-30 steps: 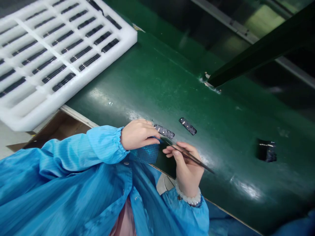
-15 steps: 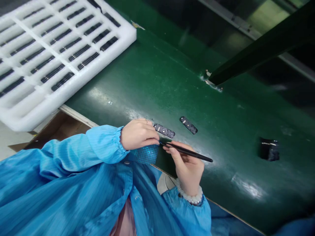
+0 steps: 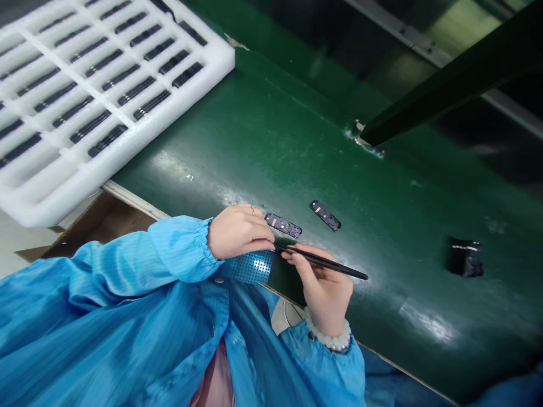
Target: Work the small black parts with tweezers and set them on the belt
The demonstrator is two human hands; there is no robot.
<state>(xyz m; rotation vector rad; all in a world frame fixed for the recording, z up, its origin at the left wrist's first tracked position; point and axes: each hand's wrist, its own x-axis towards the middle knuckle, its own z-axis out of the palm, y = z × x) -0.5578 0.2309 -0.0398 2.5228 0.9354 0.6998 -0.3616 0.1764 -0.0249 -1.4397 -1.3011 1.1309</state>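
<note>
My left hand [image 3: 240, 230] is curled with its fingers pinched on the upper edge of a blue dotted sheet [image 3: 253, 267] at the near edge of the green belt [image 3: 297, 130]. My right hand [image 3: 324, 288] grips black tweezers [image 3: 322, 262], and their tip points left to the sheet's top corner beside my left fingertips. A small black flat part [image 3: 283, 225] lies just beyond my left fingers. A second black part [image 3: 324, 215] lies a little farther right. Blue sleeves cover both arms, and a white bead bracelet circles my right wrist.
A white foam tray [image 3: 51, 186] with several slots of black parts sits at the upper left, overhanging the belt's edge. A dark boxy object [image 3: 465, 257] rests on the belt at the right. A dark green bar [image 3: 445, 85] crosses above the belt at the upper right.
My right hand has swung the tweezers flatter, so the tip now meets the sheet's corner at my left fingers. The dark object on the right has shifted slightly right.
</note>
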